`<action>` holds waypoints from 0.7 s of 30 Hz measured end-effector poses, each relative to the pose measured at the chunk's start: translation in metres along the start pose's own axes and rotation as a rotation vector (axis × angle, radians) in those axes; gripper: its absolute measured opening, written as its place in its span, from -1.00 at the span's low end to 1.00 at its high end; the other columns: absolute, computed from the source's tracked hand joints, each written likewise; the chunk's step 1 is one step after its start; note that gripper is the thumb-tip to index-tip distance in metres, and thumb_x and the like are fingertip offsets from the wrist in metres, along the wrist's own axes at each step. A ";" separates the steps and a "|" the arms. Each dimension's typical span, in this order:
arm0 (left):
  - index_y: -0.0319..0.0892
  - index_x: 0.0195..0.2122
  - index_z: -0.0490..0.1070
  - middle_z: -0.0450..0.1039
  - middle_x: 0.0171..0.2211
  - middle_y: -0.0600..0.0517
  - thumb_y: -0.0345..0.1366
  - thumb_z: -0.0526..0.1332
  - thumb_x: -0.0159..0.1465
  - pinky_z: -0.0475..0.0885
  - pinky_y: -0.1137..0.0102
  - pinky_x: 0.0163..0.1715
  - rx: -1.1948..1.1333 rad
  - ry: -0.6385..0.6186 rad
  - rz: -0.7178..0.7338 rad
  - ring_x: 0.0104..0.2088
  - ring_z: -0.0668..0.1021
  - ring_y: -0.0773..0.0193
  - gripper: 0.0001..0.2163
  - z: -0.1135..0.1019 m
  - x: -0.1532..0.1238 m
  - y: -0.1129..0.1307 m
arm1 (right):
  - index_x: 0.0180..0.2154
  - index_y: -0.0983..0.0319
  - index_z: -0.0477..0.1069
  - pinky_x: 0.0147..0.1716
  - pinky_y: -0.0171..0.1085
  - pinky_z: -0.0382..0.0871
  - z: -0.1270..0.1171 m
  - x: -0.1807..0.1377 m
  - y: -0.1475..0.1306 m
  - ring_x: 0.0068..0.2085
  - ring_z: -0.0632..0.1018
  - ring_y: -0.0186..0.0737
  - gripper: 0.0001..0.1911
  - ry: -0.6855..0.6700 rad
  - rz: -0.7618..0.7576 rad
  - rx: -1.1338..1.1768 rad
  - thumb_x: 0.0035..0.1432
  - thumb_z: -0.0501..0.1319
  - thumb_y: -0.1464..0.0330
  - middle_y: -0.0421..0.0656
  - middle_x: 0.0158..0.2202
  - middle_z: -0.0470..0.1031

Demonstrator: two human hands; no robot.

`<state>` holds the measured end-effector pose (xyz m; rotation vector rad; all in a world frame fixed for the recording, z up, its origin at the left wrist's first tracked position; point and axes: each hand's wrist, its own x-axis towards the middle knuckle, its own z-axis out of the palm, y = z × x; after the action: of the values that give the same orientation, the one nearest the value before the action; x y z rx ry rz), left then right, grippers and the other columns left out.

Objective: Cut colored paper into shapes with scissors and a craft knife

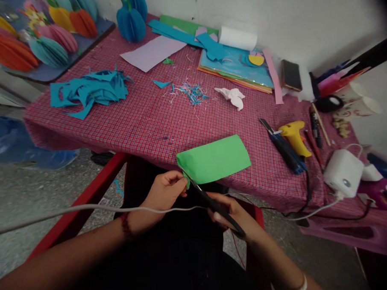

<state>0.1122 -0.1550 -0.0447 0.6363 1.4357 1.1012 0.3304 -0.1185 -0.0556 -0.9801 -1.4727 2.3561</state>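
My left hand (164,190) pinches the lower left corner of a folded green paper sheet (214,159), which sticks out over the table's front edge. In my right hand (230,213) are black scissors (210,201), fingers closed through the handles. The blades point up-left and meet the green paper at its corner, close to my left fingertips. A white cable (91,207) crosses in front of both wrists.
The red checked table (143,113) holds a pile of blue paper scraps (87,89), a lilac sheet (152,52), stacked coloured sheets (235,65), a crumpled white tissue (232,96), a yellow glue gun (294,136), a white adapter (343,172) and blue paper pumpkins (132,14). Colourful paper fruits (34,39) lie left.
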 end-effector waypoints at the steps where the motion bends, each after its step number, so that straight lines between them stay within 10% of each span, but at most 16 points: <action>1: -0.23 -0.56 0.41 0.37 -0.61 0.12 -0.33 0.22 0.10 0.34 0.50 -0.51 -0.045 -0.008 -0.031 -0.58 0.41 0.44 -0.87 0.000 0.001 0.000 | 0.10 0.21 0.32 -0.64 -0.43 -0.02 -0.001 0.000 0.001 -0.53 0.17 -0.47 -0.42 -0.001 0.001 0.001 0.06 0.33 0.19 -0.26 -0.46 0.25; 7: -0.24 -0.58 0.38 0.39 -0.58 0.10 -0.34 0.24 0.05 0.37 0.51 -0.52 -0.297 -0.087 -0.244 -0.58 0.42 0.46 -0.89 0.002 0.003 0.000 | 0.13 0.21 0.30 -0.60 -0.42 0.02 -0.007 0.000 0.007 -0.48 0.22 -0.43 -0.36 -0.016 0.002 -0.024 0.04 0.34 0.18 -0.22 -0.41 0.29; 21: -0.20 -0.62 0.37 0.34 -0.67 0.13 -0.34 0.19 0.08 0.33 0.50 -0.54 0.170 -0.064 0.030 -0.61 0.39 0.43 -0.85 -0.002 -0.003 0.017 | 0.11 0.25 0.31 -0.62 -0.40 0.03 0.009 -0.001 -0.003 -0.53 0.21 -0.44 -0.28 -0.008 0.021 0.089 -0.03 0.33 0.04 -0.24 -0.47 0.30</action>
<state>0.1075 -0.1516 -0.0286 0.8089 1.4789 0.9797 0.3252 -0.1241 -0.0504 -0.9698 -1.3536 2.4202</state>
